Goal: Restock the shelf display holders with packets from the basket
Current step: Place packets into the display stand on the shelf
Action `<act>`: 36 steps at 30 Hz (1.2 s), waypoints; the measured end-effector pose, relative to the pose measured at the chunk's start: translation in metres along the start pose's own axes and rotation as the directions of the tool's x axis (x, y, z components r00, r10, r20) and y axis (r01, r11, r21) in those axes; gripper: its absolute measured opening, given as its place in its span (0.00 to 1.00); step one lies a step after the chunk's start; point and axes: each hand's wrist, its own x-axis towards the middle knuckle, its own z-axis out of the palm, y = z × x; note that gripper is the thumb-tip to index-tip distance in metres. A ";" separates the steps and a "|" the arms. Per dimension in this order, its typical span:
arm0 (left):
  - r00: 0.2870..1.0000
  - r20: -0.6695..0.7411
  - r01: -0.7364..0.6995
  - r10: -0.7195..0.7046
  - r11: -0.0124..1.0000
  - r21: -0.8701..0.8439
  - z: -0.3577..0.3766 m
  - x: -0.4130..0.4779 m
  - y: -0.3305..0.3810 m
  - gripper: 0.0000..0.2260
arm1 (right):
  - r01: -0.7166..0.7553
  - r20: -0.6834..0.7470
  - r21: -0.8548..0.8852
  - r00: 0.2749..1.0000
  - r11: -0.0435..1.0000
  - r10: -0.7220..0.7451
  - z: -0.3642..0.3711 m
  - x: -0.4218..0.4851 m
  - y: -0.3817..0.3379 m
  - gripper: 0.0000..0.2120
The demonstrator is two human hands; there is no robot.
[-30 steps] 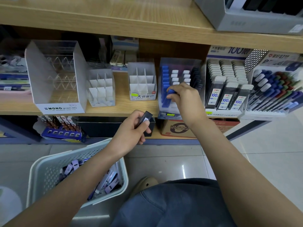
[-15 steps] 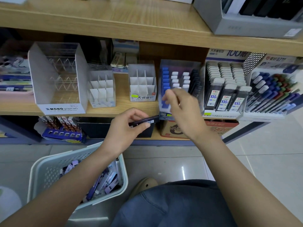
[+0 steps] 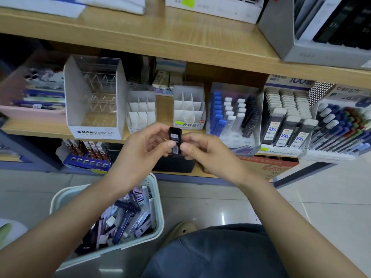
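Both hands meet in front of the shelf edge around one small black packet (image 3: 175,137) with a white label, held upright. My left hand (image 3: 143,149) pinches it from the left and my right hand (image 3: 202,151) pinches it from the right. Below my left arm stands a pale basket (image 3: 58,199) with several purple, blue and black packets inside. On the shelf behind the hands, a clear display holder (image 3: 233,111) carries rows of blue, white and black packets. Two white divided holders (image 3: 141,113) (image 3: 188,107) beside it hold nothing.
A large clear Mono holder (image 3: 94,97) stands left on the wooden shelf (image 3: 60,129). Lead refill boxes (image 3: 285,121) and a pen display (image 3: 341,125) fill the right. A lower shelf holds a blue rack (image 3: 86,157). My knee (image 3: 216,253) is low in view.
My right hand has left the blue packets in the clear holder and come down to the black packet. My left hand has turned the packet upright. The view has tilted slightly upward.
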 end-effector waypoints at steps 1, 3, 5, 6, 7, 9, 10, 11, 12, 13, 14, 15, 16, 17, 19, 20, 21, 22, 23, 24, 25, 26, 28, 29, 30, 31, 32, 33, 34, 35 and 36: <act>1.000 0.006 -0.023 0.022 0.998 0.061 -0.009 -0.002 0.000 0.10 | 0.043 -0.023 -0.004 0.999 0.999 -0.043 0.006 0.003 -0.005 0.10; 0.998 0.004 -0.057 0.057 0.979 0.197 -0.026 -0.007 0.000 0.10 | 0.122 -0.091 -0.033 0.988 0.992 -0.124 0.019 0.008 -0.014 0.13; 0.997 -0.014 -0.069 0.076 0.959 0.275 -0.043 -0.012 -0.001 0.12 | 0.183 -0.135 -0.123 0.971 0.975 -0.200 0.035 0.015 -0.022 0.13; 0.996 -0.023 -0.072 0.082 0.950 0.305 -0.051 -0.015 -0.002 0.13 | 0.199 -0.144 -0.171 0.964 0.965 -0.225 0.043 0.019 -0.025 0.12; 0.996 -0.032 -0.063 0.079 0.938 0.340 -0.059 -0.018 -0.003 0.15 | 0.204 -0.150 -0.204 0.960 0.957 -0.236 0.052 0.024 -0.028 0.12; 0.997 -0.053 -0.026 0.051 0.921 0.388 -0.076 -0.022 -0.010 0.15 | 0.199 -0.165 -0.230 0.957 0.953 -0.239 0.068 0.036 -0.031 0.11; 0.996 -0.068 -0.016 0.049 0.912 0.410 -0.088 -0.024 -0.016 0.14 | 0.199 -0.177 -0.235 0.954 0.951 -0.243 0.076 0.043 -0.034 0.10; 0.995 -0.076 -0.021 0.060 0.896 0.443 -0.097 -0.023 -0.022 0.12 | 0.200 -0.203 -0.237 0.947 0.951 -0.250 0.081 0.048 -0.035 0.10; 0.994 -0.083 -0.027 0.075 0.878 0.478 -0.106 -0.022 -0.030 0.10 | 0.201 -0.236 -0.231 0.937 0.952 -0.256 0.084 0.052 -0.037 0.09; 0.992 -0.100 -0.018 0.080 0.861 0.508 -0.118 -0.021 -0.040 0.09 | 0.200 -0.266 -0.228 0.929 0.953 -0.259 0.089 0.060 -0.038 0.08; 0.990 -0.116 -0.008 0.084 0.839 0.544 -0.130 -0.020 -0.051 0.10 | 0.192 -0.296 -0.233 0.920 0.953 -0.258 0.094 0.068 -0.040 0.08; 0.988 -0.118 -0.010 0.099 0.805 0.593 -0.139 -0.018 -0.063 0.12 | 0.180 -0.321 -0.247 0.912 0.952 -0.256 0.097 0.078 -0.040 0.08; 0.989 -0.101 -0.017 0.109 0.759 0.651 -0.147 -0.016 -0.075 0.14 | 0.171 -0.338 -0.275 0.904 0.946 -0.261 0.101 0.090 -0.041 0.08; 0.991 -0.076 -0.024 0.110 0.709 0.704 -0.153 -0.015 -0.087 0.16 | 0.161 -0.349 -0.313 0.897 0.936 -0.271 0.104 0.103 -0.040 0.08; 0.996 -0.024 -0.037 0.088 0.635 0.772 -0.161 -0.013 -0.107 0.18 | 0.134 -0.349 -0.394 0.893 0.909 -0.283 0.111 0.129 -0.037 0.05; 0.997 0.000 -0.051 0.082 0.621 0.782 -0.164 -0.014 -0.114 0.19 | 0.124 -0.336 -0.437 0.896 0.891 -0.289 0.115 0.142 -0.037 0.04; 0.996 0.022 -0.069 0.084 0.613 0.787 -0.165 -0.014 -0.120 0.20 | 0.122 -0.317 -0.480 0.899 0.869 -0.302 0.120 0.153 -0.036 0.03; 0.995 0.040 -0.091 0.097 0.606 0.790 -0.166 -0.015 -0.124 0.21 | 0.127 -0.296 -0.511 0.903 0.850 -0.313 0.126 0.164 -0.035 0.03; 0.992 0.053 -0.113 0.117 0.596 0.795 -0.167 -0.016 -0.128 0.21 | 0.131 -0.276 -0.529 0.908 0.838 -0.316 0.131 0.174 -0.033 0.03; 0.989 0.058 -0.130 0.140 0.587 0.799 -0.168 -0.016 -0.132 0.22 | 0.129 -0.258 -0.543 0.915 0.830 -0.311 0.136 0.183 -0.031 0.03; 0.986 0.056 -0.136 0.154 0.579 0.804 -0.168 -0.017 -0.134 0.22 | 0.122 -0.241 -0.559 0.922 0.820 -0.302 0.141 0.191 -0.028 0.03; 0.985 0.054 -0.139 0.163 0.573 0.807 -0.169 -0.016 -0.135 0.22 | 0.115 -0.222 -0.579 0.930 0.807 -0.292 0.145 0.198 -0.025 0.04; 0.982 0.049 -0.144 0.180 0.569 0.810 -0.170 -0.016 -0.135 0.22 | 0.108 -0.183 -0.624 0.943 0.774 -0.279 0.152 0.209 -0.020 0.05; 0.983 0.042 -0.140 0.181 0.571 0.809 -0.170 -0.015 -0.135 0.21 | 0.107 -0.171 -0.642 0.945 0.759 -0.277 0.154 0.214 -0.019 0.06; 0.983 0.037 -0.136 0.180 0.573 0.808 -0.171 -0.015 -0.135 0.21 | 0.101 -0.165 -0.658 0.948 0.746 -0.274 0.156 0.217 -0.018 0.06; 0.982 0.034 -0.135 0.185 0.569 0.811 -0.173 -0.014 -0.136 0.21 | 0.093 -0.160 -0.673 0.950 0.734 -0.267 0.157 0.221 -0.018 0.07; 0.981 0.032 -0.136 0.190 0.567 0.812 -0.174 -0.014 -0.136 0.21 | 0.088 -0.150 -0.686 0.954 0.722 -0.259 0.158 0.224 -0.018 0.07; 0.982 0.032 -0.136 0.188 0.569 0.811 -0.175 -0.014 -0.137 0.21 | 0.086 -0.134 -0.698 0.960 0.711 -0.247 0.158 0.227 -0.018 0.07; 0.982 0.035 -0.138 0.188 0.573 0.808 -0.175 -0.013 -0.137 0.21 | 0.085 -0.114 -0.706 0.966 0.703 -0.231 0.159 0.229 -0.019 0.07; 0.980 0.038 -0.144 0.193 0.574 0.806 -0.175 -0.013 -0.138 0.21 | 0.086 -0.088 -0.720 0.973 0.689 -0.214 0.159 0.231 -0.019 0.07; 0.979 0.039 -0.149 0.200 0.574 0.805 -0.176 -0.013 -0.139 0.22 | 0.092 -0.061 -0.745 0.977 0.661 -0.204 0.160 0.233 -0.019 0.07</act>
